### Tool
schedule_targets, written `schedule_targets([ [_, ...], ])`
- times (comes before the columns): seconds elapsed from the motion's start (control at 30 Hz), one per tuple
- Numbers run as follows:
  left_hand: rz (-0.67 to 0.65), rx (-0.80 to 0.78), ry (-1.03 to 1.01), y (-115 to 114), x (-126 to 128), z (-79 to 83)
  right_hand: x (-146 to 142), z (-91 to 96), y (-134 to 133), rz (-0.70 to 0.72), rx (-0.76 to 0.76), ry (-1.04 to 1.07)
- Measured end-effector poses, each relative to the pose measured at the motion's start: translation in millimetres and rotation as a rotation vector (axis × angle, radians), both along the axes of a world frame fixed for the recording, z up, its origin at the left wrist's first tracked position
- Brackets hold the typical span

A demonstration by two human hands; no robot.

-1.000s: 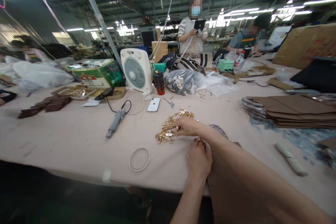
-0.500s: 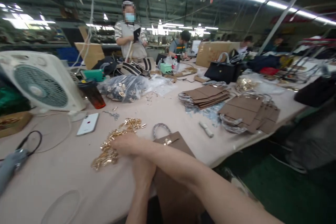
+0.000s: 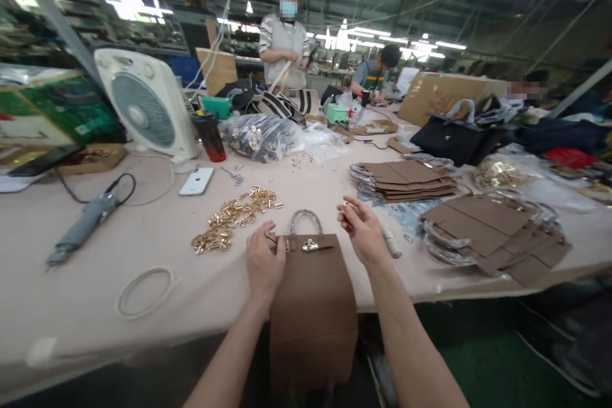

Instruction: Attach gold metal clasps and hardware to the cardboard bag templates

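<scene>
A brown handbag piece [image 3: 313,293] hangs over the table's front edge, with a gold clasp [image 3: 310,245] and a plastic-wrapped handle [image 3: 306,213] at its top. My left hand [image 3: 266,261] grips its upper left corner, fingers closed around the end of a strap there. To the right of the handle and above the table, my right hand [image 3: 362,229] has thumb and fingertips pinched together. Whatever small thing is in that pinch cannot be made out. Left of the bag piece lies a loose pile of small gold metal fittings [image 3: 234,213].
Stacked brown bag pieces [image 3: 406,178] and a fanned-out second pile [image 3: 482,229] lie to the right. On the left are a corded grey power screwdriver [image 3: 83,229], a white phone [image 3: 196,181], a tape ring [image 3: 146,292], a fan [image 3: 143,105] and a dark cup [image 3: 210,137]. A masked co-worker [image 3: 285,44] stands opposite.
My right hand has moved from the gold fittings rightward past the handle, uncrossing from my left arm. My left hand now shows at the bag piece's corner. The view has turned left.
</scene>
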State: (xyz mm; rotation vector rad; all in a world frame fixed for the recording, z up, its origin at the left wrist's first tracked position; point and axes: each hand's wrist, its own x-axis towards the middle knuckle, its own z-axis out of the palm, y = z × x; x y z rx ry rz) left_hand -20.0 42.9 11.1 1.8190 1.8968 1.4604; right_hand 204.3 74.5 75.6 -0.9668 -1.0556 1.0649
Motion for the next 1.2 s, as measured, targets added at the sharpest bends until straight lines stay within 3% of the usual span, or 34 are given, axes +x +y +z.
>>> schedule_targets([
  [0.07,-0.077,0.072,0.073,-1,4,4.5,22,-21.4,-20,-0.037,-0.078,0.054],
  [0.17,-0.381,0.036,0.265,2,15,16.9,28,-53.7,-45,-0.052,-0.138,-0.003],
  [0.27,-0.612,-0.149,0.474,14,28,33.2,14,-73.7,-60,-0.009,-0.116,-0.236],
  [0.4,-0.732,-0.401,0.673,37,46,52.4,0,-78.1,-66,0.009,-0.039,-0.476],
  [0.53,-0.781,-0.444,0.668,58,58,65.8,0,-75.0,-67,-0.047,-0.069,-0.468],
  [0.67,-0.814,-0.472,0.634,72,66,71.8,0,-76.8,-68,-0.010,-0.066,-0.480],
  [0.77,-0.795,-0.487,0.600,76,75,70.5,-1,-79.2,-68,0.026,-0.031,-0.529],
  [0.97,-0.778,-0.524,0.541,78,97,61.0,-2,-77.5,-66,-0.058,0.148,-0.679],
  [1.1,-0.786,-0.544,0.503,79,106,57.3,-1,-73.9,-57,-0.056,0.129,-0.706],
  [1.2,-0.683,-0.514,0.472,76,101,57.4,7,-73.0,-45,-0.111,0.009,-0.665],
])
